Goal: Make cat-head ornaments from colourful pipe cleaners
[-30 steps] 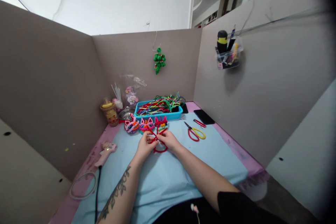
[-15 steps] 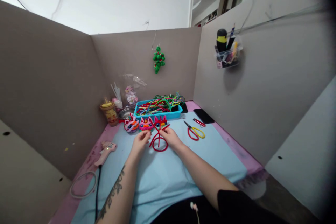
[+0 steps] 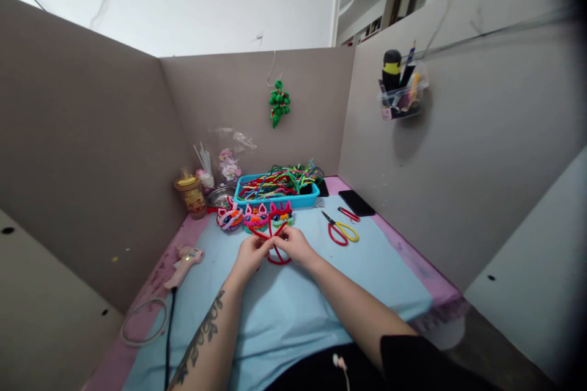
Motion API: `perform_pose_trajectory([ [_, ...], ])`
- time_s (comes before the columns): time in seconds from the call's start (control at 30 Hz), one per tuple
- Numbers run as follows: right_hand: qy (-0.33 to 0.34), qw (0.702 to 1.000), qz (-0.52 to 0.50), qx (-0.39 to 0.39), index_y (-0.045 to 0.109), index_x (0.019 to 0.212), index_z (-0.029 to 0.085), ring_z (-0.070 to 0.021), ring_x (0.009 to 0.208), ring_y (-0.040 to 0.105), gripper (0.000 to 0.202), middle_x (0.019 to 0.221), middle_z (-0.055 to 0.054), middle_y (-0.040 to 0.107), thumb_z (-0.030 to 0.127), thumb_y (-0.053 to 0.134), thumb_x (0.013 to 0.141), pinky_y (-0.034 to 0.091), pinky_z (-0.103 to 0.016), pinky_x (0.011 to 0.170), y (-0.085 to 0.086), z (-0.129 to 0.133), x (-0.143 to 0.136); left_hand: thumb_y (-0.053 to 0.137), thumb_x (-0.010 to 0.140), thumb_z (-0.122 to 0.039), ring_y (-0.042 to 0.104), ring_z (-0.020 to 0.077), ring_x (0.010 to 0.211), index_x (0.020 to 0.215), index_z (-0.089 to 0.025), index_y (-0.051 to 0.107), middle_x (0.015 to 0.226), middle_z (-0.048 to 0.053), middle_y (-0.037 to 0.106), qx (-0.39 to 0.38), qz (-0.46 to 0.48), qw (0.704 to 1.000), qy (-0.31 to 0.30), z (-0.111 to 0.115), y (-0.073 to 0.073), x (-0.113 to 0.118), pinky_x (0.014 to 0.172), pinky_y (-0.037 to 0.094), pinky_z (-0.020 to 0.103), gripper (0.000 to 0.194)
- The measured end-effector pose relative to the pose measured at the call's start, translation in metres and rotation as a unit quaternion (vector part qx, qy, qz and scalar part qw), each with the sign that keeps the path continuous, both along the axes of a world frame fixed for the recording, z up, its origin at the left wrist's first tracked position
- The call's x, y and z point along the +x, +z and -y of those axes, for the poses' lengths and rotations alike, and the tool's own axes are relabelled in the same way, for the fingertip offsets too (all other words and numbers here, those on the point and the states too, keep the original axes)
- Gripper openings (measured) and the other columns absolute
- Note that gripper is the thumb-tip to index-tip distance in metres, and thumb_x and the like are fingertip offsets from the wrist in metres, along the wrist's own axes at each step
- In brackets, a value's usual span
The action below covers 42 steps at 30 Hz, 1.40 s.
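Observation:
Red pipe cleaners (image 3: 279, 263), joined into a ring with straight strands that cross above it, are held up over the blue cloth. My left hand (image 3: 251, 253) pinches them from the left side. From the right, my right hand (image 3: 296, 245) grips the same strands near the crossing, its fingertips touching those of the left. The fingers partly hide the ring and the joint. Just beyond stand three colourful pipe-cleaner figures: one pink and white (image 3: 229, 218), one pink (image 3: 255, 217) and one red (image 3: 281, 215).
A blue tray (image 3: 300, 201) heaped with coloured pipe cleaners stands behind the figures. Scissors (image 3: 339, 230), a red cutter (image 3: 348, 214) and a black phone (image 3: 356, 202) lie to the right. To the left are a pink glue gun (image 3: 184, 269) with its cable and a drink cup (image 3: 191, 197).
My left hand has moved right and closed on the red pipe cleaners, meeting my right hand. The crossed strands have tilted, and the fingers cover more of the ring.

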State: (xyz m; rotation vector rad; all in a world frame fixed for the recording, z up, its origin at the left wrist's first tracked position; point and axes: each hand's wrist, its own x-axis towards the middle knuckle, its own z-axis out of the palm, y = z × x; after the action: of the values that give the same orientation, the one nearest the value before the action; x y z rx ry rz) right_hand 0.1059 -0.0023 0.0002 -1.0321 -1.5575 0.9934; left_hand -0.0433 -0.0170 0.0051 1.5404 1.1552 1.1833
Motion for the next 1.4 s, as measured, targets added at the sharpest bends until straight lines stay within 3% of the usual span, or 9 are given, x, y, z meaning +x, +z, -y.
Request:
perform_pose_trajectory([
  [0.13,-0.021,1.000,0.007,-0.005,0.055,0.059,0.014,-0.0103,0.055,0.044,0.013,0.054,0.002,0.053,0.024,0.062,0.064,0.034,-0.022,0.053,0.003,0.001,0.001,0.067,0.067,-0.045,0.051,0.0118,0.050,0.072,-0.012,0.063,0.055,0.001,0.058,0.006,0.015,1.000,-0.019,0.001,0.000,0.000,0.050,0.039,0.022,0.034],
  [0.47,0.064,0.996,-0.059,-0.028,0.061,0.068,0.013,-0.0118,0.058,0.050,0.017,0.061,-0.001,0.059,0.030,0.062,0.069,0.038,-0.024,0.057,-0.001,-0.003,0.003,0.062,0.071,-0.048,0.046,0.0096,0.051,0.074,-0.012,0.059,0.057,-0.002,0.052,-0.007,0.047,0.998,-0.038,-0.005,-0.009,-0.003,0.050,0.037,0.021,0.036],
  [0.67,0.050,0.993,-0.098,-0.039,0.058,0.071,0.016,-0.0109,0.058,0.049,0.015,0.061,0.002,0.055,0.031,0.060,0.070,0.038,-0.023,0.055,-0.008,-0.010,0.003,0.060,0.071,-0.050,0.043,0.0099,0.053,0.067,-0.015,0.054,0.057,-0.002,0.049,0.023,0.031,0.999,0.028,-0.006,-0.007,-0.002,0.050,0.035,0.021,0.035],
  [0.83,0.052,0.981,-0.158,-0.099,0.054,0.095,0.019,-0.0123,0.064,0.055,0.038,0.076,0.000,0.060,0.036,0.069,0.065,0.038,-0.021,0.051,-0.010,-0.009,0.003,0.056,0.075,-0.049,0.042,0.0095,0.052,0.071,-0.016,0.054,0.056,-0.004,0.048,0.049,0.027,0.996,0.075,-0.005,-0.003,-0.003,0.050,0.033,0.021,0.033],
  [1.1,0.090,0.971,-0.165,-0.148,0.059,0.081,0.014,-0.0106,0.056,0.053,0.037,0.068,-0.002,0.061,0.037,0.075,0.057,0.037,-0.022,0.051,-0.013,-0.002,-0.005,0.057,0.073,-0.052,0.041,0.0085,0.049,0.072,-0.017,0.051,0.055,-0.004,0.047,0.041,0.094,0.988,0.118,-0.007,-0.003,-0.004,0.047,0.031,0.020,0.035],
  [1.4,0.162,0.961,-0.132,-0.183,0.063,0.071,0.013,-0.0073,0.048,0.046,0.035,0.058,-0.001,0.058,0.044,0.073,0.061,0.032,-0.021,0.048,-0.017,0.000,-0.006,0.061,0.071,-0.051,0.038,0.0065,0.047,0.073,-0.017,0.050,0.054,-0.006,0.045,0.018,0.158,0.982,0.100,-0.010,-0.005,-0.004,0.046,0.030,0.020,0.036],
])
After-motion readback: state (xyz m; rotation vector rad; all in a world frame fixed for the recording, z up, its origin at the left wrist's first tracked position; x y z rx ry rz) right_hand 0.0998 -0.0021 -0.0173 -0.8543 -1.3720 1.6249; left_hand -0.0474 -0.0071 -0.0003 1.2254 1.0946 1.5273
